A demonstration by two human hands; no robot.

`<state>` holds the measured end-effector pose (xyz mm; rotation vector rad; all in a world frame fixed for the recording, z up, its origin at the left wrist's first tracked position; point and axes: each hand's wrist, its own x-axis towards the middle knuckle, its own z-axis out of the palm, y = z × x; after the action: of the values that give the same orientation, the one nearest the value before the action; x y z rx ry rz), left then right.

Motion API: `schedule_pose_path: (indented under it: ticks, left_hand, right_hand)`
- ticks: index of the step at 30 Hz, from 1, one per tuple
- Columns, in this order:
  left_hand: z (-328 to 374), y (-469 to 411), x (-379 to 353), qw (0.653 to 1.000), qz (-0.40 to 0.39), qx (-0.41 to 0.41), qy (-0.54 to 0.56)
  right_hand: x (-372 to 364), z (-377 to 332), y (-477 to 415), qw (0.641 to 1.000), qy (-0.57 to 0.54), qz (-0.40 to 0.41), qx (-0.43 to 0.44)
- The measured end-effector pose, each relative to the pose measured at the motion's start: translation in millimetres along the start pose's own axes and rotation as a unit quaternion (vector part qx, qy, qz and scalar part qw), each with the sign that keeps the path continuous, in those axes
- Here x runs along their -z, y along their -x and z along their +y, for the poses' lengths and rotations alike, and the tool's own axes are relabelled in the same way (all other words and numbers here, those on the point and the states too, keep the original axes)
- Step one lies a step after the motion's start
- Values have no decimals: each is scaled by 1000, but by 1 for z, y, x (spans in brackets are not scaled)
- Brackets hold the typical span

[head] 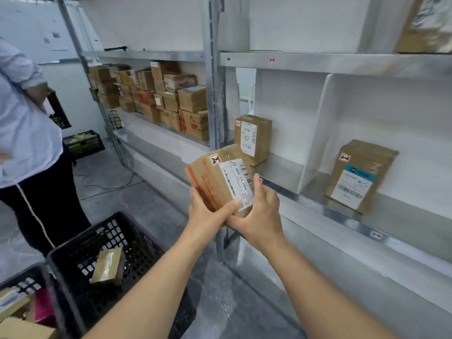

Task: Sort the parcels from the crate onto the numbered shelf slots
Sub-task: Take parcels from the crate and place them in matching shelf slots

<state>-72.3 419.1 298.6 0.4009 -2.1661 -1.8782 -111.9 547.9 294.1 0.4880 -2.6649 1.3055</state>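
A brown cardboard parcel (pixel 215 177) with a white barcode label and a small "2-1" tag is held up in front of the shelf. My left hand (pixel 208 211) grips its lower left side, thumb across the front. My right hand (pixel 259 211) holds its lower right side, thumb on the label. A black plastic crate (pixel 73 255) at lower left holds one taped brown parcel (pixel 108 267). On the metal shelf (pixel 318 204), a parcel tagged "2-1" (pixel 253 138) stands in the left slot and one tagged "2-2" (pixel 359 174) in the slot to its right.
A white divider (pixel 315 133) separates the two slots. A stack of several boxes (pixel 159 99) fills the shelf bay to the left. A person in a light shirt (pixel 24 113) stands at left. More crates (pixel 84 143) sit on the floor; another at bottom left (pixel 22 302) holds packages.
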Motion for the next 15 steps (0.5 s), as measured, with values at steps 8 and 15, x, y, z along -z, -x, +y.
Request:
schedule_pose_path:
  ticks: [8,15]
  left_hand:
    - [3,-23,-6,993,-87,14,85]
    - [20,-48,11,941,-310,16,132]
  right_hand:
    - [40,12,-2,993,-83,-62,-49]
    - [90,23,-5,933,-311,-158,-84]
